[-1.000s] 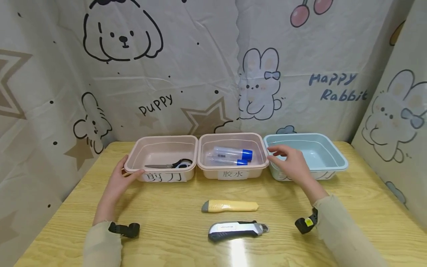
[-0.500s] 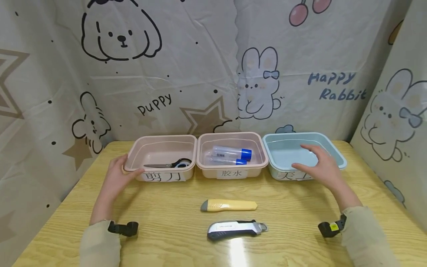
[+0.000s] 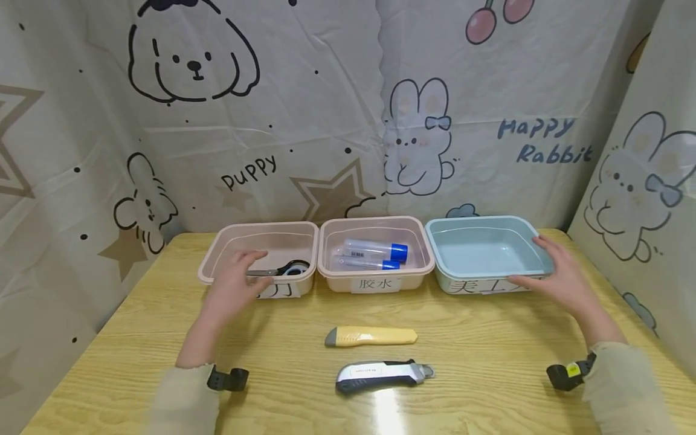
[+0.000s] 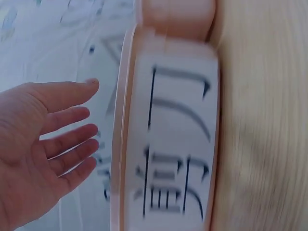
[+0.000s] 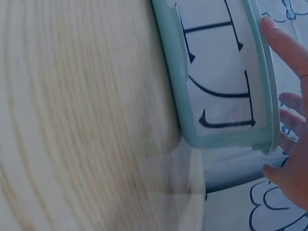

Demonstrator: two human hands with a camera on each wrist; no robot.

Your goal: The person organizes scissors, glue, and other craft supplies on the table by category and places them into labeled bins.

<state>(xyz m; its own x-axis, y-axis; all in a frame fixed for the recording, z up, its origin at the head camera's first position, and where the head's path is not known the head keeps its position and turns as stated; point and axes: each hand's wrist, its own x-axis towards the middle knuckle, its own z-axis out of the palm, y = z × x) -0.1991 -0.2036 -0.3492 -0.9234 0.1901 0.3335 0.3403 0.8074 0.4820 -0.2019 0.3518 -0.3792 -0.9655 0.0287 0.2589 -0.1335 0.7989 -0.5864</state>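
Observation:
My left hand [image 3: 234, 287] hovers over the front of the left pink bin [image 3: 228, 232], fingers extended and holding nothing. In the left wrist view the same hand [image 4: 45, 144] shows beside the bin's labelled front [image 4: 139, 120]. Black-handled scissors [image 3: 285, 269] lie in that bin, partly behind the fingers. At the front right corner of the blue bin [image 3: 484, 222] is my right hand [image 3: 562, 281], thumb at the front rim and fingers spread along the right side. The right wrist view shows this thumb [image 5: 284, 43] by the rim.
Between them stands a second pink bin [image 3: 375, 221] with two blue-capped clear glue tubes [image 3: 375, 249]. A yellow box cutter [image 3: 372, 336] and a silver-and-black utility knife [image 3: 380, 376] lie on the wooden table [image 3: 288, 386]. A printed cloth [image 3: 326, 121] hangs behind the bins.
My right hand has moved right, from the blue bin's left edge across to its right corner. The left hand has left the pink bin's left corner and shifted right. The knives stay put.

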